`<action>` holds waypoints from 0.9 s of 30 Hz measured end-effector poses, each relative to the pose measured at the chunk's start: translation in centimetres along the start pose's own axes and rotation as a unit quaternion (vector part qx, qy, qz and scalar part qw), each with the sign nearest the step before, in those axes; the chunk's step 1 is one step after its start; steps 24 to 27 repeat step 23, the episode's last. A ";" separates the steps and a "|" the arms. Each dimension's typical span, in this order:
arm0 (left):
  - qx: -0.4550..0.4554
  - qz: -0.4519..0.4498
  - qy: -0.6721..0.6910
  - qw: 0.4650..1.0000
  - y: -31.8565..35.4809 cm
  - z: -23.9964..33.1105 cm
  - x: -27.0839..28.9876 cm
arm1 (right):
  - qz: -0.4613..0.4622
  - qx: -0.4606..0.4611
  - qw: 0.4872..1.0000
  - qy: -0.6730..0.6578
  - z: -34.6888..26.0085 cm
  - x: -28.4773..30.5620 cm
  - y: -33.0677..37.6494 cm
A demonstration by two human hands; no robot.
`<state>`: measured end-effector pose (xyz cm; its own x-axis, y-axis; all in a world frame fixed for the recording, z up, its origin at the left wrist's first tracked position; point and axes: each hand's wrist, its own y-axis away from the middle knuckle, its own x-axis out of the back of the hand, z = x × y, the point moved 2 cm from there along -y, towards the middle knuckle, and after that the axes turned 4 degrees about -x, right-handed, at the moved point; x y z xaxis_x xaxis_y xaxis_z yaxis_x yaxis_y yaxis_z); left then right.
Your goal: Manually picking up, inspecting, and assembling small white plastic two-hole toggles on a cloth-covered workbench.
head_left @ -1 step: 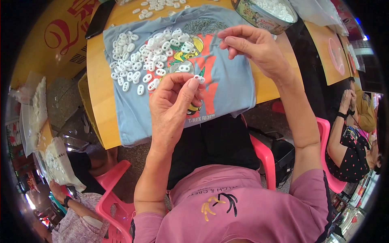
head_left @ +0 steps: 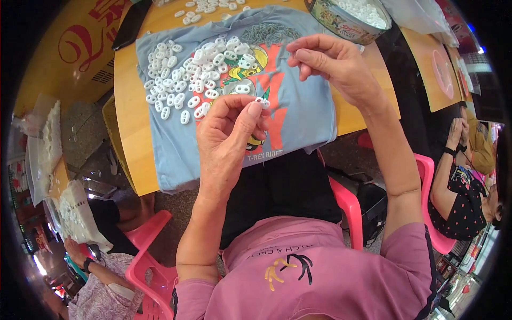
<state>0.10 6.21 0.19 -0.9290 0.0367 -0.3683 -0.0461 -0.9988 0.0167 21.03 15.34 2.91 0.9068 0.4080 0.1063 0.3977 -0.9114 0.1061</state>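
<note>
Between the thumb and forefinger of my left hand (head_left: 229,133) is a small white two-hole plastic cord lock (head_left: 262,102), held above a grey-blue T-shirt (head_left: 309,114) spread on the table. My right hand (head_left: 333,64) is raised to the right of it, apart from the left. Its thumb and fingers are drawn together in a pinch; whatever they hold, if anything, is too small to make out. Left of my hands lies a loose pile of similar white cord locks (head_left: 184,74) on the shirt. At the shirt's far edge rests a heap of small dark metallic pieces (head_left: 271,33), perhaps springs.
A round printed tin (head_left: 349,26) full of white pieces stands at the far right of the yellow table (head_left: 140,165). More white pieces (head_left: 205,6) lie along the far side, near a black phone-like slab (head_left: 132,25). Other people sit on pink chairs at both sides.
</note>
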 end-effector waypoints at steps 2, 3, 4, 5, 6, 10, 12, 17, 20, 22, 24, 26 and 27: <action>-0.003 0.006 0.021 1.000 0.1 0.1 -0.3 | 0.002 0.001 0.997 -0.079 -0.1 -1.3 0.7; -0.001 0.008 0.021 1.000 0.1 0.1 -0.4 | 0.001 -0.001 0.997 -0.080 -0.1 -1.9 1.2; -0.007 0.008 0.025 1.000 0.2 0.1 -0.6 | -0.007 0.006 0.996 -0.089 -0.2 -2.5 1.6; -0.014 0.008 0.030 0.999 0.2 0.2 -0.6 | -0.015 0.014 0.995 -0.098 -0.3 -3.1 1.9; -0.013 0.010 0.029 0.999 0.2 0.3 -0.7 | -0.012 0.034 0.995 -0.092 -0.2 -3.7 2.2; -0.036 0.008 0.003 0.999 0.4 0.6 -0.9 | -0.004 0.047 0.995 -0.089 0.3 -5.4 2.9; -0.044 0.011 -0.002 0.999 0.7 0.8 -1.0 | 0.000 0.047 0.995 -0.093 0.5 -5.9 3.1; -0.078 -0.002 -0.016 0.997 1.0 0.8 -1.4 | 0.007 0.046 0.994 -0.103 0.4 -6.5 3.6; -0.077 0.002 -0.029 0.997 1.2 1.2 -1.4 | 0.009 0.043 0.993 -0.110 0.2 -6.8 4.0; -0.079 0.002 -0.034 0.996 1.4 1.2 -1.3 | 0.007 0.050 0.993 -0.110 0.2 -6.9 4.1; -0.082 0.000 -0.038 0.996 1.4 1.2 -1.3 | 0.009 0.047 0.992 -0.113 0.2 -7.0 4.2; -0.082 0.000 -0.038 0.996 1.4 1.2 -1.3 | 0.009 0.047 0.992 -0.113 0.2 -7.0 4.2; -0.082 0.000 -0.038 0.996 1.4 1.2 -1.3 | 0.009 0.047 0.992 -0.113 0.2 -7.0 4.2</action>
